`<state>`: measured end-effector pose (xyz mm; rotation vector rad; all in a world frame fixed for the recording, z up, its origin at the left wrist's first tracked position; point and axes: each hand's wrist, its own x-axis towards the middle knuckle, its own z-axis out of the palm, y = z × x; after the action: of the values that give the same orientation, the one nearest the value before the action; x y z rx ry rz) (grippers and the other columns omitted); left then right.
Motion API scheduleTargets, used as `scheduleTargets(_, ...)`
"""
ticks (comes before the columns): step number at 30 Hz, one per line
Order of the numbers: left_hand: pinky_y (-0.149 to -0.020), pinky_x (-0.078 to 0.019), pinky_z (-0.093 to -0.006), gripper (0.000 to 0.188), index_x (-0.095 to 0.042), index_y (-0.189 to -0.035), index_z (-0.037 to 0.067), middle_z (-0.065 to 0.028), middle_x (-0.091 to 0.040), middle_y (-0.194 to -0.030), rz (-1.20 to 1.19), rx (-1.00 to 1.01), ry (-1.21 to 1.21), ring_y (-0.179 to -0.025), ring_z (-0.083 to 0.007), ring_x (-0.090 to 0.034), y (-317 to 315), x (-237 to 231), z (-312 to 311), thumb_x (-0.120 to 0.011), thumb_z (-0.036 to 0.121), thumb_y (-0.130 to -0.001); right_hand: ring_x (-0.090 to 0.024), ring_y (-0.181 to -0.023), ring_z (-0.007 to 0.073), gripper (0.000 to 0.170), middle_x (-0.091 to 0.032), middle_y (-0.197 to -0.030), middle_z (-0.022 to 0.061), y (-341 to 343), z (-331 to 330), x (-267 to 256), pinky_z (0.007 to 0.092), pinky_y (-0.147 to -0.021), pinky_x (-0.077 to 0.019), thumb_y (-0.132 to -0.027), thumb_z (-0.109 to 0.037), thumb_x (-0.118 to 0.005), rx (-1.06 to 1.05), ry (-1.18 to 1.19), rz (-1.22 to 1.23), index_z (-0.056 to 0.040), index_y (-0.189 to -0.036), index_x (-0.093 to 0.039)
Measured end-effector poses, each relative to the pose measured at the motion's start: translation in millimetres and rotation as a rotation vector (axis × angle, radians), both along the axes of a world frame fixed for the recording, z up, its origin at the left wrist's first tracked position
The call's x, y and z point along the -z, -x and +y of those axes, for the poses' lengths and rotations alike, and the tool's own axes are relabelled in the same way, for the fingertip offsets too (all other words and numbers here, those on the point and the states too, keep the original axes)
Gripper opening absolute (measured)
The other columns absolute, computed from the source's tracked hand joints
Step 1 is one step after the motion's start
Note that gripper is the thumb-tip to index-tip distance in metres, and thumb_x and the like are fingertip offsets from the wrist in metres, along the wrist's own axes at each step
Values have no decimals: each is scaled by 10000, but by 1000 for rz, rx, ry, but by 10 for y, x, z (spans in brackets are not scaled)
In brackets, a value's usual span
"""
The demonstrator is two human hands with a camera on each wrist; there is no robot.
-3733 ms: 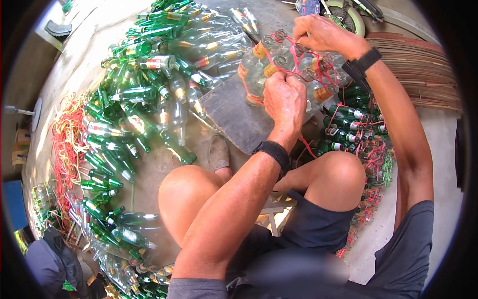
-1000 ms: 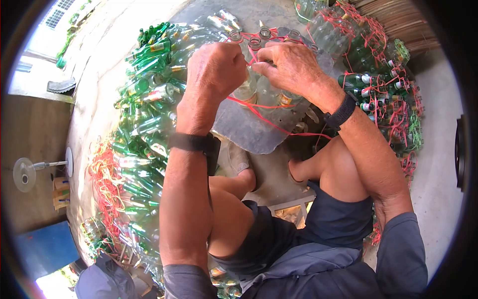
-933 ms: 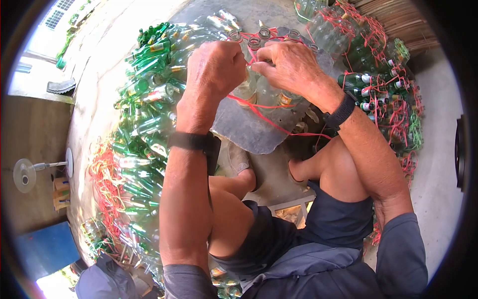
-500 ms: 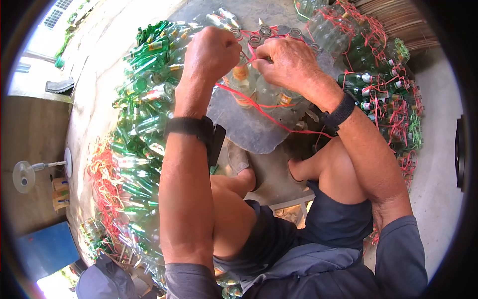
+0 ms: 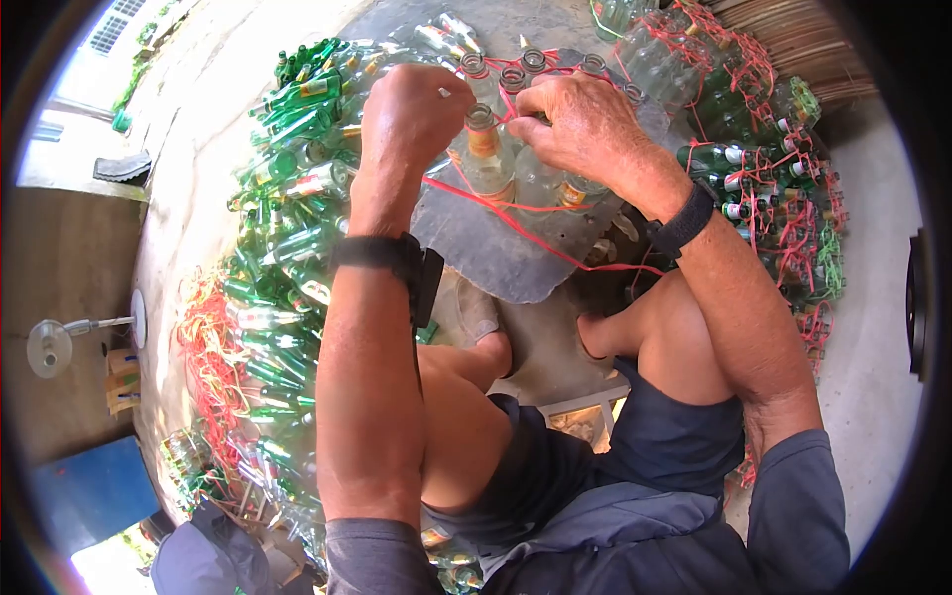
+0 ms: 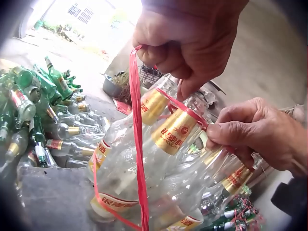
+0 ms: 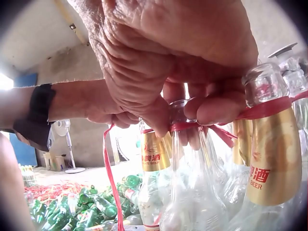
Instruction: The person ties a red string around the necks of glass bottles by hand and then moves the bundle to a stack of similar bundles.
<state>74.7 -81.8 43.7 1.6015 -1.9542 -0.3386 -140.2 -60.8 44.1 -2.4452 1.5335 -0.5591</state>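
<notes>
A cluster of clear glass beer bottles (image 5: 486, 164) with gold neck labels stands upright on a dark grey slab (image 5: 466, 248). Red plastic strap (image 6: 137, 120) runs round the bottle bodies and between the necks. My left hand (image 5: 412, 119) is at the left of the necks; in the left wrist view its curled fingers grip a length of strap that hangs down the bundle. On the other side, my right hand (image 5: 585, 129) pinches the strap at a bottle neck between thumb and finger. In the right wrist view, the right hand (image 7: 183, 53) partly hides that neck (image 7: 183, 113).
Loose green and clear bottles (image 5: 288, 178) lie heaped along the left. Beyond them is a tangle of red strap (image 5: 208, 347). Tied bundles of bottles (image 5: 754, 169) stand at the right, and a fan (image 5: 59, 342) is at far left.
The head view has turned since the oldest frame, and the hands now work on the bundle's near left side. Lately my left hand shifted left, uncovering a bottle neck; my right hand stayed nearly still.
</notes>
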Motion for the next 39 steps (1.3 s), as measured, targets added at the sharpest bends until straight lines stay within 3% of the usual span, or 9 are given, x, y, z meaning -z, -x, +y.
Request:
scheduleTargets(10,-688,-563,-312,181,-841,-1055,97,-94,-784,-826,82,-72,-9,-720,-114,-697,-7,150,176,-784,157,-893,-713,-991,367,254,-741,-970,109,23,26,37,508,-877,-551,-915,-334,-771,-16,70,0,-93,-994,-781)
scheduleTargets(19,-584,-451,-251,230,-798,-1053,-26,8,-701,-787,487,-57,-171,-659,-59,-565,-47,233,336,-792,169,-932,-719,-994,386,187,-716,-1026,130,238,8,170,517,-850,-567,-907,-213,-735,-194,203,-114,-79,-1038,-742)
scheduleTargets(24,-558,-381,-225,306,-746,-1146,-24,22,-648,-769,684,-112,-224,-650,-29,-513,-44,259,360,-814,174,-923,-673,-807,259,188,-669,-971,94,487,83,-18,355,-708,-542,-886,-4,-769,-329,346,-384,-19,-1065,-714)
scheduleTargets(27,-653,-493,-279,410,-718,-1176,-86,-76,-691,-875,744,-173,-294,-754,-119,-609,-40,248,383,-803,185,-880,-617,-692,164,98,-667,-833,77,682,119,-101,322,-632,-501,-915,-78,-773,-187,268,-355,-6,-951,-716)
scheduleTargets(30,-707,-518,-289,536,-673,-1315,-80,-105,-706,-927,832,-167,-290,-801,-138,-633,-45,300,336,-817,185,-872,-550,-599,138,248,-621,-657,83,875,137,-171,331,-591,-468,-919,-208,-795,-22,117,-227,5,-832,-701)
scheduleTargets(32,-730,-526,-295,567,-658,-1356,-76,-116,-720,-950,847,-152,-298,-824,-143,-644,-70,340,298,-815,182,-876,-662,-631,281,364,-685,-704,164,951,128,-124,404,-615,-507,-879,-364,-816,51,-43,-155,-13,-825,-737)
scheduleTargets(33,-753,-533,-300,599,-643,-1398,-72,-128,-735,-973,857,-142,-309,-846,-148,-655,-71,321,301,-812,178,-880,-555,-596,171,417,-596,-643,130,952,121,-91,371,-586,-468,-858,-363,-848,44,-20,-148,18,-801,-687)
scheduleTargets(34,-753,-533,-300,599,-643,-1398,-72,-128,-735,-973,860,-142,-306,-846,-148,-655,-79,305,309,-812,178,-880,-555,-596,171,417,-596,-643,130,949,130,-59,371,-586,-468,-858,-363,-848,43,-18,-146,18,-801,-687)
scheduleTargets(39,-755,-532,-304,632,-611,-1465,-39,-138,-757,-1063,869,-58,-359,-882,-147,-660,-117,300,295,-799,170,-898,-579,-574,283,496,-608,-633,171,814,203,9,423,-600,-485,-806,-420,-867,83,-59,-45,27,-748,-661)
